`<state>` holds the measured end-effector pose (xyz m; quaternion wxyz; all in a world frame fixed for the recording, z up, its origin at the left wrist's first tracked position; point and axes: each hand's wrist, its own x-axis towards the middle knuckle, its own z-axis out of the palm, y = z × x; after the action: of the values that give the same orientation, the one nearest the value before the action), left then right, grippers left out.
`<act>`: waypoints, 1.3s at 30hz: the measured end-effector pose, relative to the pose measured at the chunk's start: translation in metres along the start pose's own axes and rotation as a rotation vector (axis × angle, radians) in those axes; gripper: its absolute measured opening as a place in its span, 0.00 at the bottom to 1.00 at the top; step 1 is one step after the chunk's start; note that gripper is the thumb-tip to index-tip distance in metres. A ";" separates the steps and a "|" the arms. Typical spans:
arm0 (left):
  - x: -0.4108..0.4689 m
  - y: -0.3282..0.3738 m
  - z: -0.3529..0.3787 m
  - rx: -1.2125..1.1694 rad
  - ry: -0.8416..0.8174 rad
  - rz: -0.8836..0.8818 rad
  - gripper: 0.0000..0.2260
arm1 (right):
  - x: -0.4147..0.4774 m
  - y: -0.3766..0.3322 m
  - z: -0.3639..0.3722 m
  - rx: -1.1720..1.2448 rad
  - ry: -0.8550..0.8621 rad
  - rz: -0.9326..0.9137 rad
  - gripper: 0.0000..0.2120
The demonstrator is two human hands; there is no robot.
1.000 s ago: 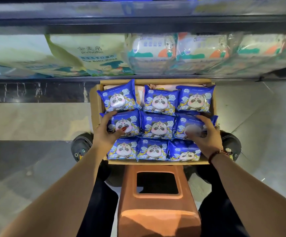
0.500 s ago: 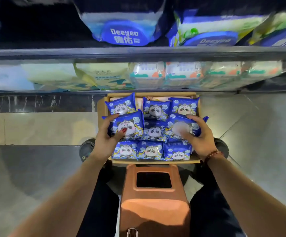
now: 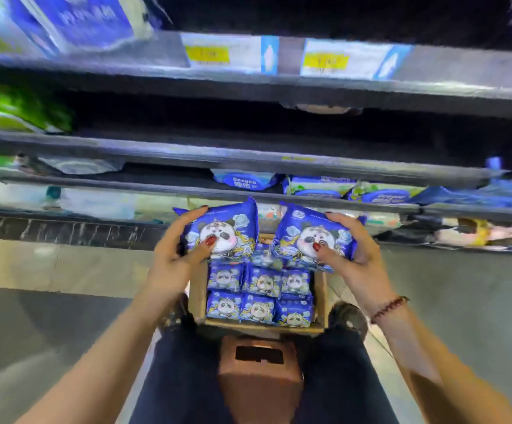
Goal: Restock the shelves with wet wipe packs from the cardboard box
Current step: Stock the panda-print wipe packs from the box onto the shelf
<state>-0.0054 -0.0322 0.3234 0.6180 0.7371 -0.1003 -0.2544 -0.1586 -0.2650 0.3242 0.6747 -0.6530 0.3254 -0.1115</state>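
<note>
My left hand grips a blue wet wipe pack with a panda face, thumb on its front, held above the cardboard box. My right hand grips a second blue panda pack the same way, to the right of the first. Both packs hang in the air just in front of the low shelf edges. Several more blue panda packs lie in rows inside the box on the floor below.
Grey metal shelves rise in tiers ahead, with yellow price tags on the top rail. Blue-lidded wipe packs lie on a lower shelf. An orange plastic stool stands between my legs, behind the box.
Both hands lifted a panda pack each out of the box and raised them toward the shelves. The view tilted upward, showing higher shelf tiers.
</note>
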 end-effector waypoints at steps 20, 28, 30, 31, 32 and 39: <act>0.015 0.252 -0.002 -0.094 -0.060 0.347 0.21 | 0.014 -0.243 -0.030 -0.120 -0.047 -0.529 0.25; 0.076 0.265 0.014 -0.017 -0.053 0.341 0.26 | 0.073 -0.269 -0.027 -0.249 -0.011 -0.581 0.22; 0.098 0.263 0.018 0.000 -0.025 0.344 0.25 | 0.095 -0.271 -0.027 -0.272 0.023 -0.576 0.23; 0.110 0.261 0.020 -0.002 -0.013 0.347 0.26 | 0.106 -0.270 -0.027 -0.282 0.038 -0.564 0.22; 0.123 0.259 0.022 0.001 -0.002 0.348 0.26 | 0.118 -0.268 -0.027 -0.284 0.045 -0.546 0.22; 0.196 0.243 0.042 0.117 0.043 0.350 0.27 | 0.189 -0.252 -0.024 -0.379 0.079 -0.505 0.25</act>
<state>0.1804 -0.2113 0.5032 0.6108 0.7485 -0.2284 -0.1206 0.0413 -0.4237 0.5105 0.4786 -0.8225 0.1940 -0.2382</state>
